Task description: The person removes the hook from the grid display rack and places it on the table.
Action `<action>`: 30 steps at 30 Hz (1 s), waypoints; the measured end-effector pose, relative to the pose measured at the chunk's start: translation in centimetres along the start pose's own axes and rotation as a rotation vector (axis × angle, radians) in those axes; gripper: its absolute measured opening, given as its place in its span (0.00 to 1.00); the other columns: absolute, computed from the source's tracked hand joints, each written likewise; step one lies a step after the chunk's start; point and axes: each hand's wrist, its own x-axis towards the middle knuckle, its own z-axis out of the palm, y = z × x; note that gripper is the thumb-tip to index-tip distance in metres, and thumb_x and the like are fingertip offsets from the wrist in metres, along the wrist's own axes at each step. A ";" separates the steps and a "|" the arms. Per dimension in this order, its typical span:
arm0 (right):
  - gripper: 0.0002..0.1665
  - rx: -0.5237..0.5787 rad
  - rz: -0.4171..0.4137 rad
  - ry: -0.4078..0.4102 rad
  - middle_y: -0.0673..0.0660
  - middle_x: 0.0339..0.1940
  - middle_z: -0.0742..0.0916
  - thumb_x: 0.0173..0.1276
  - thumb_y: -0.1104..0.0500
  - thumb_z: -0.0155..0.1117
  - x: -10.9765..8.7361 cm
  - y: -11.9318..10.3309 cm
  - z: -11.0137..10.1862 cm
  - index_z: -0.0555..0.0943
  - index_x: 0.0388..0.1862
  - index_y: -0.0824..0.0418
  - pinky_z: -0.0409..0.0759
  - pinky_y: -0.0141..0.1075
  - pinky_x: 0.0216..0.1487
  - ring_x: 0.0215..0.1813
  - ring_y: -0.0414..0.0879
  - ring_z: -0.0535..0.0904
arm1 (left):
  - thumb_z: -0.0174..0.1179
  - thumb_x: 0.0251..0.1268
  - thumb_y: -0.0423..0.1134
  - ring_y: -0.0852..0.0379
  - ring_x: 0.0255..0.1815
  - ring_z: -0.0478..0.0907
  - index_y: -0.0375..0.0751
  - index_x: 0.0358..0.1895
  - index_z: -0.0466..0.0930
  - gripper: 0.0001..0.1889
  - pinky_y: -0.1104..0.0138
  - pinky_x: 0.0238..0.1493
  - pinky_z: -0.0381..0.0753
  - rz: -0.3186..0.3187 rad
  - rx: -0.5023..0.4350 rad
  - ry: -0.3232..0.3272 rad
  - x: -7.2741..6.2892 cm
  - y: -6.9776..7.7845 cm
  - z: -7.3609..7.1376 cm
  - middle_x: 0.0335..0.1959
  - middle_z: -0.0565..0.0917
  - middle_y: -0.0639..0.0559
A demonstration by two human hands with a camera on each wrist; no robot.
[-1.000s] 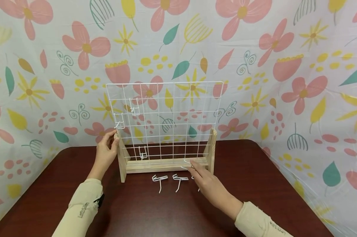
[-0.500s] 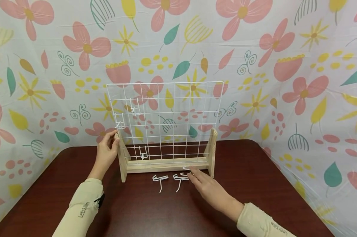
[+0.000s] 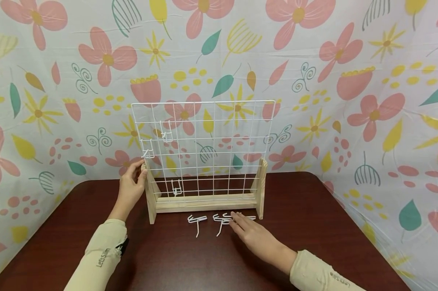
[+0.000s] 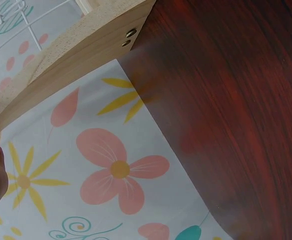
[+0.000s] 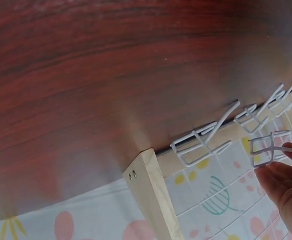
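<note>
My left hand (image 3: 132, 184) holds the top of the left wooden upright (image 3: 150, 198) of a stand; its fingertips also show at the edge of the left wrist view. A white wire grid panel (image 3: 213, 139) stands upright in that wooden stand. Between the thumb and fingers of my right hand (image 3: 257, 236) is a white wire hook (image 5: 262, 151), pinched by its prong in the right wrist view. It is over the table, in front of the stand's base. Loose hooks (image 3: 197, 219) lie in a row below, one partly behind the right hand.
Three similar hooks hang on the grid: an upper one (image 3: 166, 136), one by the left edge (image 3: 147, 153) and a low one (image 3: 176, 188). The right wooden upright (image 3: 261, 190) bounds the stand. Behind the dark red table (image 3: 182, 258) hangs a flowered curtain (image 3: 306, 133).
My right hand has lowered the pinched hook from in front of the grid's lower part to near the loose hooks. The left hand stays on the upright.
</note>
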 end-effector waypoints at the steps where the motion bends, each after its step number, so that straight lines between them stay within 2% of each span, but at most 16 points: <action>1: 0.27 -0.006 -0.002 -0.006 0.69 0.56 0.79 0.49 0.75 0.67 -0.1 0.0 0.0 0.79 0.52 0.71 0.79 0.43 0.53 0.55 0.59 0.79 | 0.52 0.71 0.28 0.78 0.39 0.70 0.28 0.63 0.69 0.19 0.85 0.36 0.69 0.000 0.002 0.000 0.0 0.0 0.0 0.46 0.80 0.31; 9: 0.23 -0.062 -0.029 -0.058 0.69 0.55 0.80 0.52 0.72 0.59 -0.5 -0.2 0.1 0.79 0.51 0.71 0.78 0.42 0.54 0.55 0.59 0.79 | 0.52 0.71 0.28 0.76 0.39 0.71 0.28 0.63 0.70 0.19 0.85 0.36 0.70 0.004 -0.015 -0.001 0.0 0.1 0.1 0.46 0.80 0.31; 20: 0.22 -0.096 -0.039 -0.129 0.69 0.55 0.80 0.52 0.72 0.68 -0.6 -0.3 0.7 0.82 0.49 0.69 0.78 0.41 0.55 0.56 0.58 0.79 | 0.51 0.72 0.30 0.77 0.42 0.70 0.27 0.63 0.69 0.19 0.86 0.39 0.69 0.012 -0.010 -0.010 0.1 -0.1 0.0 0.47 0.79 0.30; 30: 0.19 -0.154 -0.082 -0.157 0.68 0.55 0.81 0.57 0.68 0.63 -0.8 -0.6 0.8 0.82 0.49 0.68 0.77 0.39 0.56 0.56 0.56 0.79 | 0.51 0.72 0.30 0.77 0.42 0.70 0.26 0.63 0.69 0.19 0.86 0.39 0.69 0.011 -0.004 -0.009 -0.1 -0.1 0.0 0.46 0.79 0.30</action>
